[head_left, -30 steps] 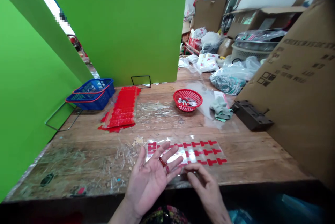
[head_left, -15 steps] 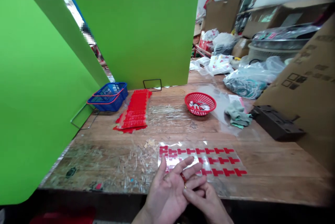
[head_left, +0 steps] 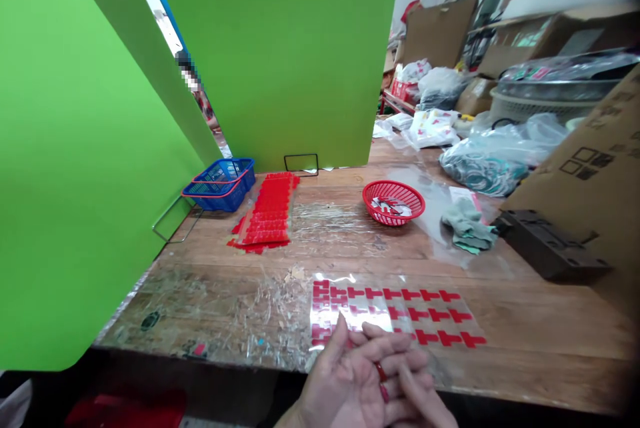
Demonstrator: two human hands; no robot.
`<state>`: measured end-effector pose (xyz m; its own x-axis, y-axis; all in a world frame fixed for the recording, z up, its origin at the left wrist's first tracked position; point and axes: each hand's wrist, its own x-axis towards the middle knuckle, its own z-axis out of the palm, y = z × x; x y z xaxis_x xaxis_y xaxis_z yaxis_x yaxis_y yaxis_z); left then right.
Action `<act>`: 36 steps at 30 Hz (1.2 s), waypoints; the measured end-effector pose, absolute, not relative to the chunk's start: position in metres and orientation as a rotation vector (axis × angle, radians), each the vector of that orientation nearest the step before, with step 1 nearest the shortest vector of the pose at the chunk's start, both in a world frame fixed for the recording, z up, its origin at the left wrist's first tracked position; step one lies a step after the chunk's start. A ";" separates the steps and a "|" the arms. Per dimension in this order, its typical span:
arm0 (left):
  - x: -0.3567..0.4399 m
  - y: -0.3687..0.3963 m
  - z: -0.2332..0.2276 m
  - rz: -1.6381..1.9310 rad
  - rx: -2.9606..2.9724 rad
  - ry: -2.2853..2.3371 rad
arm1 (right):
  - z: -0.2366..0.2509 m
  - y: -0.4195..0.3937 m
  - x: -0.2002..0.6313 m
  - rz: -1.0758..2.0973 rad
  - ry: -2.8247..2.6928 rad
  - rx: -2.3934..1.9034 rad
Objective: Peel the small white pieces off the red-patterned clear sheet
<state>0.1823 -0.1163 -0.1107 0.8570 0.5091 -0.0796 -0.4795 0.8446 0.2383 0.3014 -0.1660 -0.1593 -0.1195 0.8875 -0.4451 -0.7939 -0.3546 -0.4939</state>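
My left hand (head_left: 350, 385) is palm up at the table's front edge, its fingers extended and slightly bent, with a dark red ring on one finger. A small pinkish-red bit (head_left: 384, 393) shows between its fingers; I cannot tell what it is. My right hand (head_left: 425, 398) lies against the left one, thumb across the left fingers and its other fingers partly hidden behind them. Just beyond both hands, a clear plastic sheet (head_left: 400, 315) with rows of red T-shaped pieces (head_left: 431, 337) lies flat. The hands cover part of its near edge.
A stack of red sheets (head_left: 270, 211) and a blue basket (head_left: 220, 188) stand back left, before green partitions (head_left: 280, 61). A red basket (head_left: 395, 201) holds small pieces. A grey-green cloth (head_left: 469, 223) and a dark metal block (head_left: 553, 245) are at the right, beside cardboard (head_left: 590, 168).
The view has shifted, so the table things sit slightly further right. My right hand has come further over and behind the left fingers. The small pinkish-red bit now shows between the left fingers.
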 end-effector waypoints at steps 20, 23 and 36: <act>0.220 -0.070 -0.098 0.809 0.174 0.206 | -0.127 -0.172 0.254 1.866 -0.442 -0.535; 0.234 -0.048 -0.096 0.746 0.288 0.169 | -0.121 -0.169 0.252 1.841 -0.505 -0.564; 0.279 -0.041 -0.088 0.897 1.527 0.600 | -0.132 -0.163 0.240 1.783 -0.277 -0.545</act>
